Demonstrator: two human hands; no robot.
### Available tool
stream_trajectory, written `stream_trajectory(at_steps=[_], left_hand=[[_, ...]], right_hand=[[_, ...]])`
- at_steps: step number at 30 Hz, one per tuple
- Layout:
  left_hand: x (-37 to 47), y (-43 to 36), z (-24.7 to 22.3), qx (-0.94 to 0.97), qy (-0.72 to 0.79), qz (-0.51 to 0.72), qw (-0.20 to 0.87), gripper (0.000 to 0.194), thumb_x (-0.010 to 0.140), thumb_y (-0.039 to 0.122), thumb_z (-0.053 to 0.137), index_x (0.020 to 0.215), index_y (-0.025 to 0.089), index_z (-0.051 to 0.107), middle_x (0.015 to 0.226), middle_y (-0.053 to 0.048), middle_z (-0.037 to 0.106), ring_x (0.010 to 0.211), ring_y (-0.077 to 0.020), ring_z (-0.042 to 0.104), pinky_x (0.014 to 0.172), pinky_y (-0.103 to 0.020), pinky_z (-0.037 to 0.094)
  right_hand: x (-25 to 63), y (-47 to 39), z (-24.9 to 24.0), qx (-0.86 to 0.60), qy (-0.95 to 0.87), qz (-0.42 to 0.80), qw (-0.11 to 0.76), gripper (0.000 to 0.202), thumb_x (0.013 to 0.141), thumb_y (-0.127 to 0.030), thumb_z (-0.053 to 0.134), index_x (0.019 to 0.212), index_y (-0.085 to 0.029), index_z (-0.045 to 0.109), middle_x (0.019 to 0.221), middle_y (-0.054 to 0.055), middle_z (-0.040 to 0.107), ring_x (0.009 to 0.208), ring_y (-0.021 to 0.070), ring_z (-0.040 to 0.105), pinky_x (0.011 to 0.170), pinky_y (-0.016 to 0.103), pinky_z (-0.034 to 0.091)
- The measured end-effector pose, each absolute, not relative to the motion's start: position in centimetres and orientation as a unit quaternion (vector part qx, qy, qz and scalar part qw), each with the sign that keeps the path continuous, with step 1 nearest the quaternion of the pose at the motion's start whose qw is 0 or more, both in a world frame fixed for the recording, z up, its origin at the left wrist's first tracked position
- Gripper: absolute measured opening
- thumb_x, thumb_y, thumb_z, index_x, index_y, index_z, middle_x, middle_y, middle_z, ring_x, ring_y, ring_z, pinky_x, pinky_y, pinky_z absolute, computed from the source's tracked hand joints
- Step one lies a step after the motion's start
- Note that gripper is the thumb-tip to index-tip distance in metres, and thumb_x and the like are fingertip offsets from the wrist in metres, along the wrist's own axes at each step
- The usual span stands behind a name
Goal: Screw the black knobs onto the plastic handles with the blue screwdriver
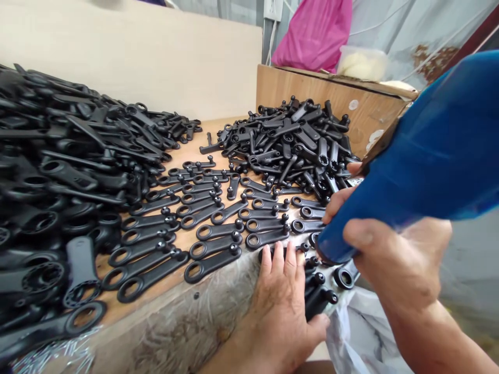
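Note:
My right hand [401, 259] grips a long blue object [421, 161] with a smooth, plastic-like surface. Its narrow end points down at the black parts by the table's front edge; what is inside or under it cannot be seen. My left hand [276, 306] lies flat, fingers stretched out, with its fingertips on a black lever [286, 253] at that edge. Each lever has a ring at one end and a small knob at the other. Several more levers [317, 296] sit between my hands, and rows of them [214, 262] lie beyond my left hand.
A large heap of black levers [78, 150] fills the left side, and another heap [288, 135] stands at the back. Loose metal pins [58, 353] lie front left. A white plastic bag [362, 327] hangs below my right hand. Behind are wooden boards [351, 98] and a pink bag [315, 36].

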State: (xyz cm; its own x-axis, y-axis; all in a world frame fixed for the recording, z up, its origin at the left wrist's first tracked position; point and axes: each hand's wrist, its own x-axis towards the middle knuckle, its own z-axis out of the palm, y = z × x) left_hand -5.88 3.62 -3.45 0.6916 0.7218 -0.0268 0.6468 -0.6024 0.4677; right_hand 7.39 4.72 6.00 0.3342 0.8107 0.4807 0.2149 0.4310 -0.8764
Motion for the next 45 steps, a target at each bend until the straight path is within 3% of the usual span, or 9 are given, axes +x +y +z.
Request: stream_trajectory(at_steps=[3, 7, 9, 13, 16, 22, 33, 40, 45], left_hand=[[-5.8, 3.6, -3.0, 0.892, 0.386, 0.059, 0.227, 0.084, 0.082, 0.058, 0.048, 0.144, 0.006, 0.029, 0.153, -0.021, 0.01, 0.141, -0.0353, 0.001, 0.114, -0.054, 0.002], [-5.7, 3.8, -2.6, 0.895, 0.382, 0.034, 0.229, 0.087, 0.083, 0.062, 0.044, 0.144, 0.004, 0.025, 0.152, -0.023, 0.009, 0.141, -0.0363, -0.001, 0.113, -0.056, 0.0], [-5.7, 3.9, -2.5, 0.896, 0.381, 0.036, 0.227, 0.093, 0.08, 0.067, 0.046, 0.144, 0.003, 0.025, 0.152, -0.023, 0.009, 0.141, -0.0371, 0.0, 0.112, -0.057, 0.001], [-5.8, 3.9, -3.0, 0.896, 0.381, 0.056, 0.223, 0.1, 0.075, 0.073, 0.048, 0.145, 0.005, 0.025, 0.152, -0.022, 0.009, 0.141, -0.0371, 0.001, 0.112, -0.058, 0.0], [-5.9, 3.8, -3.2, 0.895, 0.38, 0.06, 0.227, 0.103, 0.073, 0.074, 0.05, 0.145, 0.005, 0.024, 0.153, -0.022, 0.007, 0.141, -0.0371, 0.0, 0.112, -0.058, 0.0], [-6.0, 4.0, -2.6, 0.897, 0.376, 0.048, 0.227, 0.098, 0.072, 0.066, 0.056, 0.144, 0.005, 0.029, 0.152, -0.024, 0.01, 0.141, -0.037, 0.003, 0.113, -0.057, 0.001], [-6.0, 3.9, -3.2, 0.893, 0.379, 0.057, 0.235, 0.098, 0.073, 0.063, 0.056, 0.145, 0.005, 0.025, 0.153, -0.024, 0.009, 0.141, -0.0365, 0.0, 0.113, -0.056, -0.002], [-6.1, 3.9, -3.3, 0.9, 0.374, 0.055, 0.217, 0.096, 0.074, 0.064, 0.054, 0.145, 0.006, 0.026, 0.153, -0.023, 0.011, 0.142, -0.0371, 0.002, 0.113, -0.058, 0.002], [-6.1, 3.8, -3.3, 0.902, 0.374, 0.054, 0.21, 0.097, 0.074, 0.065, 0.054, 0.145, 0.005, 0.027, 0.153, -0.022, 0.011, 0.142, -0.0375, 0.002, 0.113, -0.059, 0.002]], right_hand=[[6.9, 3.8, 7.5, -0.471, -0.497, 0.2, 0.701, 0.035, 0.054, -0.048, 0.085, 0.074, -0.026, 0.068, 0.069, -0.001, 0.065, 0.055, 0.0171, 0.056, 0.045, 0.03, 0.046], [7.2, 2.9, 9.1, -0.421, -0.5, 0.218, 0.725, 0.039, 0.069, -0.054, 0.074, 0.099, -0.029, 0.067, 0.072, -0.001, 0.066, 0.058, 0.0185, 0.059, 0.052, 0.032, 0.052], [7.5, 2.9, 9.0, -0.41, -0.503, 0.263, 0.713, 0.042, 0.068, -0.054, 0.074, 0.099, -0.027, 0.067, 0.068, 0.001, 0.066, 0.054, 0.0195, 0.058, 0.045, 0.032, 0.051], [8.1, 3.1, 7.8, -0.435, -0.458, 0.311, 0.71, 0.056, 0.049, -0.047, 0.086, 0.095, -0.024, 0.067, 0.064, 0.001, 0.066, 0.052, 0.02, 0.059, 0.041, 0.031, 0.05], [8.2, 3.2, 7.3, -0.422, -0.457, 0.311, 0.719, 0.057, 0.049, -0.049, 0.085, 0.096, -0.022, 0.067, 0.064, 0.001, 0.067, 0.053, 0.0189, 0.06, 0.046, 0.031, 0.052], [8.3, 3.6, 7.3, -0.42, -0.458, 0.344, 0.704, 0.056, 0.052, -0.045, 0.085, 0.1, -0.023, 0.066, 0.065, 0.001, 0.065, 0.054, 0.0188, 0.058, 0.044, 0.029, 0.048], [8.2, 3.8, 7.3, -0.409, -0.447, 0.357, 0.711, 0.049, 0.049, -0.045, 0.086, 0.089, -0.024, 0.066, 0.064, 0.002, 0.065, 0.053, 0.0207, 0.058, 0.042, 0.031, 0.048], [8.5, 3.5, 7.4, -0.415, -0.45, 0.359, 0.705, 0.06, 0.049, -0.047, 0.086, 0.1, -0.023, 0.065, 0.064, 0.001, 0.064, 0.053, 0.0201, 0.058, 0.044, 0.032, 0.05], [8.5, 3.6, 7.6, -0.415, -0.457, 0.352, 0.703, 0.059, 0.049, -0.049, 0.085, 0.099, -0.023, 0.066, 0.063, 0.001, 0.063, 0.053, 0.02, 0.058, 0.045, 0.033, 0.051]])
